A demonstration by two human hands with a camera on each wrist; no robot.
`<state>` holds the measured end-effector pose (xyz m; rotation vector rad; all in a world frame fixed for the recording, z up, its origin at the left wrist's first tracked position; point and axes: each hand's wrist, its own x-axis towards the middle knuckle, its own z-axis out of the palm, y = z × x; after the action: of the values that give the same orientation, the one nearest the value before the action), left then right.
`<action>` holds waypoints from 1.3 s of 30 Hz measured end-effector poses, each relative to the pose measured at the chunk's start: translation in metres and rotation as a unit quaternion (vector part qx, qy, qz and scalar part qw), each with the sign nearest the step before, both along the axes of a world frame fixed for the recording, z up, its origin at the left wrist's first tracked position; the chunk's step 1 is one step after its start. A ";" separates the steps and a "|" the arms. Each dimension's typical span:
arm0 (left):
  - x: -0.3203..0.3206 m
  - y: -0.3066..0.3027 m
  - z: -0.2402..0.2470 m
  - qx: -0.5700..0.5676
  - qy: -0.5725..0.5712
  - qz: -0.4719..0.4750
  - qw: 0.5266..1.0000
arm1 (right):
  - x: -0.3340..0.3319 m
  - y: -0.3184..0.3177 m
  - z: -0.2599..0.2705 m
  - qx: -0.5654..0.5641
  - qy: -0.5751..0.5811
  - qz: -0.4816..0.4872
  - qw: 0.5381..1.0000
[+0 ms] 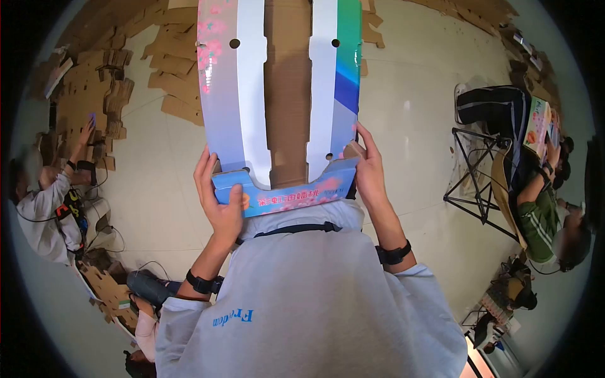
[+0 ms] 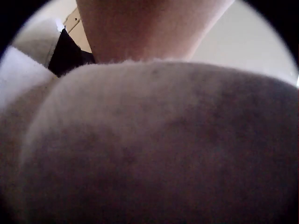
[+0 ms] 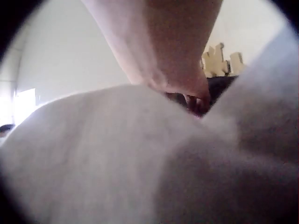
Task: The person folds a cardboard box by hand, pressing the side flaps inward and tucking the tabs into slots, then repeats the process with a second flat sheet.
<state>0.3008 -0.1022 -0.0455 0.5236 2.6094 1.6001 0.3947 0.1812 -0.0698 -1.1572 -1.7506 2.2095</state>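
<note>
A printed cardboard box (image 1: 252, 113) lies lengthwise before my torso in the head view, its far end cut off by the frame. Purple-blue sides with pink blossoms and a green and blue corner flank white strips and a brown middle. Across its near end stands a light blue end panel (image 1: 296, 194) with pink lettering. My left hand (image 1: 220, 205) grips the near left corner, thumb over the panel and fingers along the side. At the near right corner, my right hand (image 1: 370, 170) holds the side beside a small brown flap (image 1: 354, 151). Sleeve cloth and forearms fill most of both wrist views.
Flattened cardboard pieces (image 1: 179, 75) lie on the pale floor at the back left, with a stack (image 1: 94, 94) beyond. A seated person (image 1: 44, 208) is at the left. Another person (image 1: 542, 195) sits on a folding chair (image 1: 485, 176) at the right, holding a printed box.
</note>
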 end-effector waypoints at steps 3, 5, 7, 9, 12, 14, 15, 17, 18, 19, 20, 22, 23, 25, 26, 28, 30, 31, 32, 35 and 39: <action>0.001 -0.003 -0.013 0.047 -0.003 0.000 0.999 | 0.019 0.004 -0.004 0.097 0.017 -0.003 0.995; 0.000 -0.006 -0.015 0.070 -0.008 -0.011 0.997 | 0.024 -0.008 0.016 0.227 0.084 -0.035 0.970; -0.005 -0.008 -0.008 0.065 -0.017 -0.040 0.997 | 0.025 -0.014 0.040 0.252 0.139 0.003 0.958; -0.008 -0.005 -0.003 0.082 -0.029 -0.052 0.995 | 0.036 0.005 0.047 0.304 0.137 0.170 0.927; -0.012 -0.004 0.000 0.087 -0.044 -0.075 0.992 | 0.040 0.010 0.041 0.386 0.096 0.172 0.901; -0.011 -0.003 0.004 0.081 -0.050 -0.080 0.992 | 0.041 0.012 0.042 0.431 0.110 0.175 0.878; -0.011 -0.003 0.007 0.078 -0.053 -0.081 0.992 | 0.040 0.011 0.042 0.449 0.132 0.166 0.868; -0.010 -0.003 0.008 0.066 -0.053 -0.086 0.993 | 0.041 0.008 0.040 0.462 0.142 0.152 0.862; -0.010 -0.003 0.008 0.056 -0.047 -0.089 0.993 | 0.041 0.006 0.033 0.457 0.132 0.147 0.867; -0.011 -0.004 0.008 0.046 -0.040 -0.092 0.994 | 0.041 0.004 0.027 0.451 0.124 0.142 0.872; -0.012 -0.006 0.008 0.036 -0.034 -0.095 0.994 | 0.040 0.003 0.023 0.449 0.121 0.138 0.874; -0.014 -0.008 0.009 0.020 -0.021 -0.101 0.994 | 0.037 0.000 0.020 0.449 0.116 0.128 0.877; -0.015 -0.007 0.009 0.040 -0.048 -0.092 0.994 | 0.036 0.000 0.020 0.447 0.116 0.123 0.879; -0.019 -0.003 0.012 0.077 -0.102 -0.072 0.989 | 0.035 0.000 0.020 0.441 0.114 0.114 0.883; -0.020 0.000 0.015 0.091 -0.136 -0.048 0.985 | 0.034 0.000 0.019 0.434 0.119 0.119 0.885; -0.023 0.006 0.022 0.119 -0.203 0.000 0.972 | 0.031 0.002 0.017 0.421 0.129 0.127 0.889; -0.029 0.009 0.017 0.095 -0.215 0.006 0.972 | 0.028 0.001 0.013 0.414 0.113 0.150 0.891; -0.030 0.007 0.015 0.082 -0.222 0.010 0.972 | 0.026 -0.001 0.011 0.410 0.104 0.161 0.892; -0.028 0.008 0.014 0.080 -0.208 0.010 0.975 | 0.020 -0.003 0.008 0.412 0.078 0.141 0.897; -0.020 0.014 0.010 0.055 -0.130 0.005 0.990 | 0.014 -0.007 0.005 0.445 0.017 0.108 0.889; -0.031 0.022 0.036 -0.204 0.159 -0.106 0.960 | 0.007 -0.006 0.016 0.595 0.037 0.127 0.793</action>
<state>0.2697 -0.0801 -0.0098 1.0521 2.8675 0.9407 0.4016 0.1756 -0.0539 -0.4860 -2.6172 0.7091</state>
